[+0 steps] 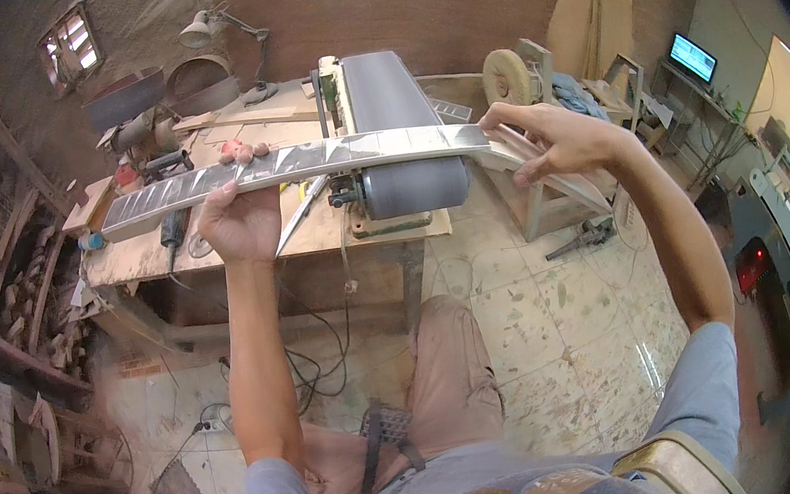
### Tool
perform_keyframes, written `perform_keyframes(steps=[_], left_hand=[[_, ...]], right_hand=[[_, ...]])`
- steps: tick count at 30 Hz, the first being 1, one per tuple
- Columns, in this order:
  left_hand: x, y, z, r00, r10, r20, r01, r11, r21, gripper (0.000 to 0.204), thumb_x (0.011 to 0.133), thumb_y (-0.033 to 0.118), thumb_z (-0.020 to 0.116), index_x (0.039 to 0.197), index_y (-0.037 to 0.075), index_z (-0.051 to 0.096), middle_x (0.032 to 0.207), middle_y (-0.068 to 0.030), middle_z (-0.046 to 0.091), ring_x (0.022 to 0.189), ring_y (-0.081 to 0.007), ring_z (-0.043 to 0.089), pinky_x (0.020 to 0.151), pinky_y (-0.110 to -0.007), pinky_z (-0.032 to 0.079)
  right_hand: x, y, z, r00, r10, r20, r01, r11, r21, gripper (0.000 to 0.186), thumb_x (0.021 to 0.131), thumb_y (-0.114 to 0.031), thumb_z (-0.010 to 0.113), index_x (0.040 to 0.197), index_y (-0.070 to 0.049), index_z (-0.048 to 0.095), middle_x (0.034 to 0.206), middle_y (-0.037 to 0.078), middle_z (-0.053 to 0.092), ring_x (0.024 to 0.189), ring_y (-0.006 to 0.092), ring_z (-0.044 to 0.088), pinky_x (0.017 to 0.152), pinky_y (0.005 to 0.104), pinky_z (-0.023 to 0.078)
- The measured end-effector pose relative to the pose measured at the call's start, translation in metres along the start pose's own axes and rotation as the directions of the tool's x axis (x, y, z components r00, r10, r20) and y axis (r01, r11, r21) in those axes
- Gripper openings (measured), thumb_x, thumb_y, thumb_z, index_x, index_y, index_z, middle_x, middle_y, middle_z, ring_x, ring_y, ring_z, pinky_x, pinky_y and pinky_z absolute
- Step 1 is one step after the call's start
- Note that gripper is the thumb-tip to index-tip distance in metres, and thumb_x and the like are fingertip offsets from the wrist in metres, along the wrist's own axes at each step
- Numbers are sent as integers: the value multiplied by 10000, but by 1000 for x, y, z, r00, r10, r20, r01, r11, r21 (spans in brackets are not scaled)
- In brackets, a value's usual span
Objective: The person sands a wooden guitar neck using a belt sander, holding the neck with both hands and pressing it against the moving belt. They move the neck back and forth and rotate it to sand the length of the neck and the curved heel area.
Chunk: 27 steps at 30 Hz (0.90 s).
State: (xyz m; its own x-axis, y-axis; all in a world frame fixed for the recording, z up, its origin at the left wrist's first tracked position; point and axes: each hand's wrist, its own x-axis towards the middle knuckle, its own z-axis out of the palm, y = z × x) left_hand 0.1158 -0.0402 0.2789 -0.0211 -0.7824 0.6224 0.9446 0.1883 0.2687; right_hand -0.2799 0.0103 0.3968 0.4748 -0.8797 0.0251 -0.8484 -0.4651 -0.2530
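workbench [214, 252] with belt sander [393, 126]; tiled floor [548, 327] below.

We've got one view only, head cam, worn on the person's head, so no second view to share ground w/. It looks steeply down and fwd: our own chest, lap and both forearms come up from the lower edge, tiled floor [567, 324] straight below. Facing ahead we see the workbench [213, 247] w/ the belt sander [393, 126], back wall beyond. Near range: left hand [240, 218] and right hand [557, 138] sit at arm's length, mid-frame. Fisheye, so the long strip [303, 164] bows and the rim goes black at the corners.
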Motion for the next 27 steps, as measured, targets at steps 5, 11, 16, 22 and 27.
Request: perform_keyframes(steps=[5,11,16,22,27], left_hand=[[-13,-1,-2,992,99,-80,-68,944,324,250,1026,126,588,1237,-3,555,1170,-120,629,1169,-275,618,1105,-453,493],[-9,1,51,905,347,-245,-166,820,548,303,1020,278,655,1152,30,539,1059,-72,644,975,-168,664,876,-361,604],[12,15,45,920,350,-176,-210,820,532,404,993,279,697,1214,21,477,1020,-63,603,966,-161,643,864,-333,578],[17,11,58,938,292,-187,-165,850,500,495,1080,432,450,1274,-21,401,1042,-227,646,880,-278,692,774,-416,619],[-20,-27,89,939,240,-245,-91,863,498,677,1084,592,162,1227,6,468,1051,-186,636,780,-300,678,699,-477,587]], right_hand=[[-2,5,-30,919,45,392,-228,872,434,757,678,-304,790,1347,-38,555,1146,147,686,992,269,687,888,449,551],[-43,-44,-34,796,-47,604,-344,786,514,741,827,-347,678,1435,33,488,1027,219,699,760,257,747,610,383,628],[-58,-64,-6,820,-246,517,-200,723,661,631,938,-297,620,1462,28,487,1022,193,707,750,215,735,632,334,623],[-57,-76,71,872,-336,355,-147,513,846,569,951,-195,624,1451,45,495,1204,132,678,1036,156,653,883,320,549],[-44,-80,129,898,-371,236,-78,393,916,556,977,-224,639,1440,50,498,1256,92,656,1117,140,596,953,299,481]])
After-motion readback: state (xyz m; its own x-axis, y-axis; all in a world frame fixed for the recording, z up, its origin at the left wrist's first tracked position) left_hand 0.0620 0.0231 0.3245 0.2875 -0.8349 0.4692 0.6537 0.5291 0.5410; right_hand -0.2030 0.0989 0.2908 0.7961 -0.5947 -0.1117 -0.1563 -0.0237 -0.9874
